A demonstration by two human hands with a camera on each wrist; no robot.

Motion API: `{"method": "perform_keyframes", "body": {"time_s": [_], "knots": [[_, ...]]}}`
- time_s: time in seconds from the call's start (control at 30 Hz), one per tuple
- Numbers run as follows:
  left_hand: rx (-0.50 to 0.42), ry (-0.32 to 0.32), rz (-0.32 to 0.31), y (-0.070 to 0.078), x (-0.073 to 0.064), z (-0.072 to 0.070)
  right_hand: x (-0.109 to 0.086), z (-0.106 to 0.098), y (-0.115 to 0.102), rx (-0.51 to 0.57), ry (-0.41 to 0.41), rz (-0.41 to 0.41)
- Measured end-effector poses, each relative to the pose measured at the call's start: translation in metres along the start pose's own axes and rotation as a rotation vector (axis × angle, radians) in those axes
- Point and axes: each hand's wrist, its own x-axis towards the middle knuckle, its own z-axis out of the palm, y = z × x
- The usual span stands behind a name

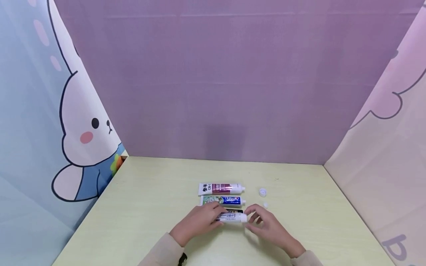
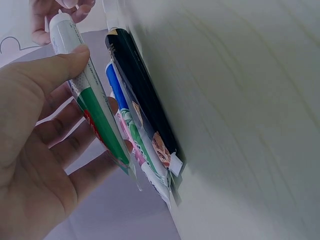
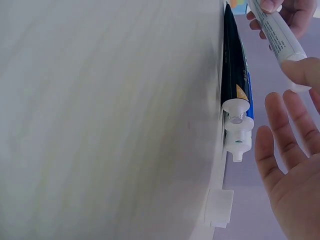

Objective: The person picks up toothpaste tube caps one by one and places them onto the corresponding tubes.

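My left hand [image 1: 199,220] grips a white and green toothpaste tube [image 2: 95,107], with the thumb on one side and fingers behind. The tube is held above the table, its white head end pointing right. My right hand [image 1: 271,227] is at that head end, its thumb [image 3: 302,71] overlapping the tube in the right wrist view and the other fingers fairly straight. Close behind the held tube lies a black toothpaste tube [image 2: 135,75], partly covered in the head view. Beyond it are a blue and green toothpaste tube [image 1: 229,200] and a white and maroon one [image 1: 221,188].
Two small white caps, a larger one [image 1: 262,192] and a smaller one [image 1: 265,205], lie on the pale table [image 1: 149,188] right of the tubes. A purple panel [image 1: 216,81] rises at the back, and printed cloths [image 1: 26,129] hang at both sides.
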Motion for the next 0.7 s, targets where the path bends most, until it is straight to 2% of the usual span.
{"method": "perform_keyframes", "body": {"time_s": [0.2, 0.47, 0.7], "knots": [[-0.004, -0.006, 0.000, 0.000, 0.001, 0.001, 0.001, 0.000, -0.010, -0.019, 0.007, 0.042], [0.003, 0.010, 0.013, 0.000, -0.002, 0.001, -0.001, -0.002, -0.007, 0.070, -0.056, 0.116], [-0.001, 0.015, 0.013, 0.000, -0.003, 0.000, 0.000, -0.002, -0.006, 0.080, -0.042, 0.115]]}}
